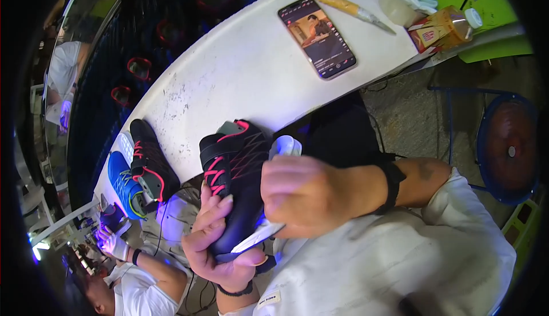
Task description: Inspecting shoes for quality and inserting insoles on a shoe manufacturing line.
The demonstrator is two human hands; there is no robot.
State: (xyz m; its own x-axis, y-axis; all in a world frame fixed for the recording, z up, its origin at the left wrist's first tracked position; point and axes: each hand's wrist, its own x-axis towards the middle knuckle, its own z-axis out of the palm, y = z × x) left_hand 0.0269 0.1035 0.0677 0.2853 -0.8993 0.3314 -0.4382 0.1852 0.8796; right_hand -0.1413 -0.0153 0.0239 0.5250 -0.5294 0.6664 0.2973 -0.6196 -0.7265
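Observation:
My left hand point(216, 241) grips a black shoe with red laces and red trim point(235, 167) from below, holding it upright in front of me. My right hand point(306, 193) is closed around a white tool point(284, 146) with a thin white blade that pokes out below my fist point(257, 237), pressed against the shoe's side. Purple light glows near the shoe's lower edge.
A white curved table point(240, 76) carries a smartphone point(317, 37), a knife with a tan handle point(351, 10), a glue bottle point(446, 27), a black shoe point(150, 161) and a blue shoe point(123, 184). Another person point(131, 276) works at lower left. A round stool point(508, 150) stands to the right.

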